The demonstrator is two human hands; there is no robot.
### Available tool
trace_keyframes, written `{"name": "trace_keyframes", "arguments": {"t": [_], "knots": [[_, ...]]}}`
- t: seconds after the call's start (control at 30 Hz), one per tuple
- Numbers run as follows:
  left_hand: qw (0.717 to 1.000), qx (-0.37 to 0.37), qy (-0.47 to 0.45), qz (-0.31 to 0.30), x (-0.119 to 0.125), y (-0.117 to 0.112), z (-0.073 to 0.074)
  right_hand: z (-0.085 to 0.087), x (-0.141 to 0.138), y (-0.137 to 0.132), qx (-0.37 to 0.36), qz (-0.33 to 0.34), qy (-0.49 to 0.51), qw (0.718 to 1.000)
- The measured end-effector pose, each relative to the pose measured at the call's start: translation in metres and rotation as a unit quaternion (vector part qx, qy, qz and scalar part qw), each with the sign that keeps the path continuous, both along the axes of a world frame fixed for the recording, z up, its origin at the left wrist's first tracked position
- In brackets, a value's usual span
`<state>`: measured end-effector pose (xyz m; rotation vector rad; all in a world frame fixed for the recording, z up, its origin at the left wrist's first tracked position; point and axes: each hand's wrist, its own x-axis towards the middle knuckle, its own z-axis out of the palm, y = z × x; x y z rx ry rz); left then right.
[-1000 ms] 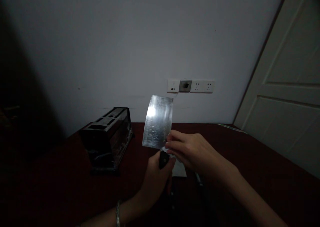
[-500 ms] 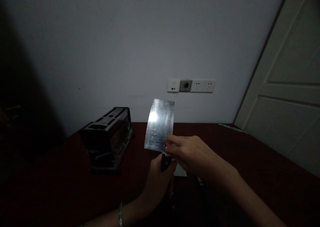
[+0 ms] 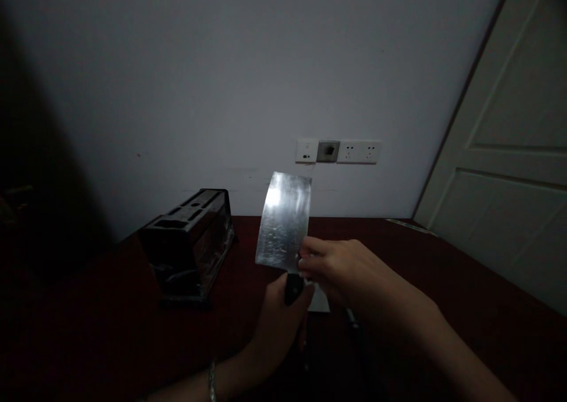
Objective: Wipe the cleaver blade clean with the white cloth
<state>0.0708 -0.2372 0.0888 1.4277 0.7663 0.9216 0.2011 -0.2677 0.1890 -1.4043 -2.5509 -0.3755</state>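
Observation:
A cleaver [image 3: 283, 219] with a broad, scratched steel blade stands nearly upright in front of me, and light glares off its upper left part. My left hand [image 3: 283, 313] is wrapped round its black handle, just below the blade. At the lower right edge of the blade, the fingers of my right hand [image 3: 336, 266] are pinched together against the steel. A small reddish spot shows at those fingertips; I cannot make out what it is. Below the right hand lies a pale flat piece [image 3: 319, 301], mostly hidden.
A black knife block [image 3: 190, 242] with slots in its top stands to the left on the dark red table [image 3: 248, 237]. Behind are a wall with sockets [image 3: 358, 152] and, at right, a white door [image 3: 509, 154]. A thin strip [image 3: 411, 227] lies near the far right edge.
My right hand has shifted slightly to the right along with the blade's edge, and the cleaver has tipped very little. The left hand keeps its hold on the handle.

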Motion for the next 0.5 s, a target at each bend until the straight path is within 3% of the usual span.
{"name": "trace_keyframes", "arguments": {"t": [0.23, 0.37, 0.5], "knots": [[1.0, 0.022, -0.012, 0.014, 0.0, 0.002, -0.003, 0.01, -0.006, -0.009, 0.0, -0.014, 0.149, 0.989], [1.0, 0.023, -0.01, 0.014, 0.001, 0.0, -0.003, 0.002, -0.014, -0.001, -0.042, 0.032, 0.122, 0.991], [0.999, 0.027, -0.007, 0.022, 0.0, 0.0, 0.0, -0.003, -0.016, 0.002, -0.03, 0.067, 0.085, 0.994]]}}
